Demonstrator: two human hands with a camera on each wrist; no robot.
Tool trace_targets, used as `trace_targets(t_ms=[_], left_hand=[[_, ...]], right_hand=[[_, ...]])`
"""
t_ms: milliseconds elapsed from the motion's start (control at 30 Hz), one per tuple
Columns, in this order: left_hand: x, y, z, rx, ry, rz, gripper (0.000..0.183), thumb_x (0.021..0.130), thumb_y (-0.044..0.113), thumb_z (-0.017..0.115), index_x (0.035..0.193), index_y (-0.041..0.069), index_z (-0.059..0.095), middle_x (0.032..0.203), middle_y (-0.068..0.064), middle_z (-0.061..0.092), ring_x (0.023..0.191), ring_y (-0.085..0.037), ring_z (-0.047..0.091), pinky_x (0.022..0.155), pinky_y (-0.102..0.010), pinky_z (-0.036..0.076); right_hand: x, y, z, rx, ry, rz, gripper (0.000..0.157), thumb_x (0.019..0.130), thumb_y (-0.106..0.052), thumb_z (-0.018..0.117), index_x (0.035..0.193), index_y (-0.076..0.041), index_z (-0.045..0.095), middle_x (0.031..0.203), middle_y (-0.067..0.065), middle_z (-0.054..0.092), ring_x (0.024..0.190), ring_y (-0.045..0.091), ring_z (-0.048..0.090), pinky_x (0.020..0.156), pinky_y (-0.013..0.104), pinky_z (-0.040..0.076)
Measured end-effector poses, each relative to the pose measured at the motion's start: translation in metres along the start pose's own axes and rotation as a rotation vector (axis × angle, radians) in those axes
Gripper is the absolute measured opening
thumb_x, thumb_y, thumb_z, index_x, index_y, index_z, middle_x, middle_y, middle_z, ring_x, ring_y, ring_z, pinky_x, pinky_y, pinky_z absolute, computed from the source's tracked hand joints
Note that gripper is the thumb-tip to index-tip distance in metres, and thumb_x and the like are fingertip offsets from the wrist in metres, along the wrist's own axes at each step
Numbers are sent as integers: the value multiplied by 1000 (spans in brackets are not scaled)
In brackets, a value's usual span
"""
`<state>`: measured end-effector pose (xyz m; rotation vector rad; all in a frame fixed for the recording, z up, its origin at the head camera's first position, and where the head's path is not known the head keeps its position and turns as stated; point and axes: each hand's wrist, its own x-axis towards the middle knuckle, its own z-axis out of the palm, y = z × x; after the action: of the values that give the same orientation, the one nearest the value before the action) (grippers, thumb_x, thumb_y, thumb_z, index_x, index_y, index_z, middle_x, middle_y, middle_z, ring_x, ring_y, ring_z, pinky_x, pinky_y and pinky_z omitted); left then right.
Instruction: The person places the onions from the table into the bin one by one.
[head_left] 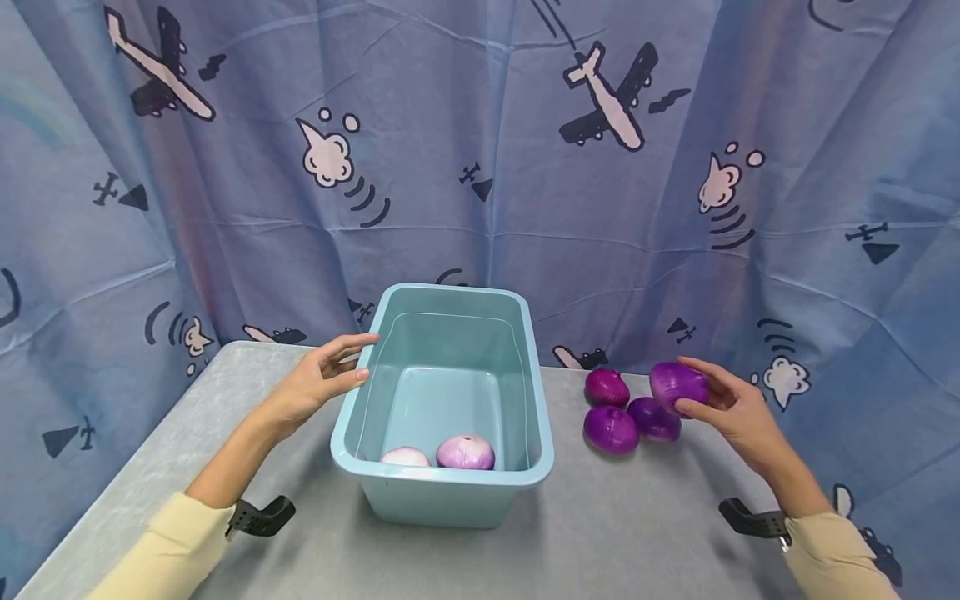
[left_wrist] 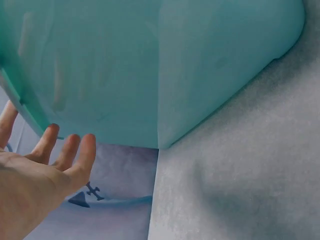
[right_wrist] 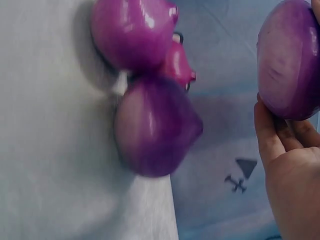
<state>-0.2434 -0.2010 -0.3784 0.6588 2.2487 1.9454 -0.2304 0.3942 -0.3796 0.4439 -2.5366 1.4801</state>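
Note:
My right hand (head_left: 738,412) holds a purple onion (head_left: 677,385) between thumb and fingers, raised off the table. In the right wrist view this onion (right_wrist: 290,60) sits against the fingers at the right edge. Close below it lie three more onions: a reddish one (head_left: 607,387), a purple one (head_left: 612,431) and a darker one (head_left: 655,419). My left hand (head_left: 311,383) is at the left rim of a light blue plastic bin (head_left: 442,477), its fingers loosely bent. The left wrist view shows those fingers beside the bin's outer wall (left_wrist: 100,75). Two paler onions (head_left: 466,452) lie inside the bin's near end.
A grey cloth-like surface covers the table (head_left: 600,533). Behind it hangs a blue curtain (head_left: 420,183) printed with aeroplanes, close to the table's back edge. Each wrist wears a black strap (head_left: 258,517).

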Motion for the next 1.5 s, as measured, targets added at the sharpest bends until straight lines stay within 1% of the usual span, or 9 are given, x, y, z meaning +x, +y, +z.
trace_targets(t_ms=[67, 133, 267, 400, 567, 867, 1000, 1300, 1500], left_hand=[[0, 0, 1, -6, 1, 9, 57, 99, 13, 67, 151, 4, 45, 155, -14, 41, 142, -33, 37, 102, -32, 45], [0, -1, 1, -2, 3, 11, 57, 100, 14, 67, 152, 5, 45, 156, -13, 41, 142, -33, 36, 102, -33, 44], [-1, -3, 0, 16, 5, 5, 57, 100, 16, 66, 153, 9, 46, 157, -10, 39, 143, -31, 35, 106, -41, 41], [-2, -5, 0, 22, 10, 1, 56, 101, 17, 66, 153, 10, 46, 158, -9, 38, 144, -31, 33, 108, -48, 37], [-2, -5, 0, 24, 15, 6, 55, 101, 17, 66, 152, 10, 47, 158, -9, 38, 144, -32, 34, 108, -51, 36], [-2, -5, 0, 21, 14, 1, 56, 101, 18, 66, 153, 11, 47, 158, -10, 38, 143, -32, 35, 107, -54, 36], [-2, -5, 0, 20, 15, 4, 55, 101, 18, 65, 153, 12, 47, 158, -10, 37, 143, -33, 35, 107, -55, 36], [-2, -8, 0, 18, 18, 4, 54, 101, 20, 65, 152, 15, 48, 160, -10, 34, 145, -35, 31, 107, -57, 35], [-3, -7, 1, 20, 21, 8, 54, 101, 19, 65, 152, 14, 48, 158, -12, 36, 141, -35, 36, 105, -54, 38]], right_hand=[[2, -5, 5, 3, -9, -9, 60, 95, -4, 72, 151, -7, 48, 128, -9, 58, 107, 6, 61, 83, 20, 52], [3, -11, 10, 9, -12, -12, 60, 95, -5, 72, 151, -9, 49, 130, -7, 57, 109, 7, 60, 85, 19, 51], [8, -23, 18, 39, -34, -27, 59, 96, -4, 71, 150, -12, 50, 133, -4, 56, 113, 7, 59, 86, 20, 50], [15, -33, 28, 93, -71, -60, 59, 96, 1, 69, 150, -8, 49, 133, -2, 56, 114, 10, 59, 88, 22, 51], [23, -48, 39, 153, -95, -96, 59, 94, 5, 68, 149, 0, 48, 133, 1, 58, 113, 15, 61, 89, 24, 52], [37, -68, 57, 202, -133, -157, 60, 92, 9, 69, 147, -3, 51, 132, 8, 58, 108, 20, 64, 86, 28, 54], [42, -77, 65, 198, -147, -169, 61, 92, 8, 69, 148, -6, 52, 131, 11, 59, 106, 23, 66, 86, 31, 55], [54, -96, 84, 246, -196, -218, 61, 90, 7, 71, 147, -6, 54, 139, 11, 55, 108, 28, 65, 86, 34, 55], [62, -110, 98, 250, -253, -236, 64, 88, 3, 75, 147, -8, 54, 141, 12, 55, 107, 30, 64, 84, 36, 56]])
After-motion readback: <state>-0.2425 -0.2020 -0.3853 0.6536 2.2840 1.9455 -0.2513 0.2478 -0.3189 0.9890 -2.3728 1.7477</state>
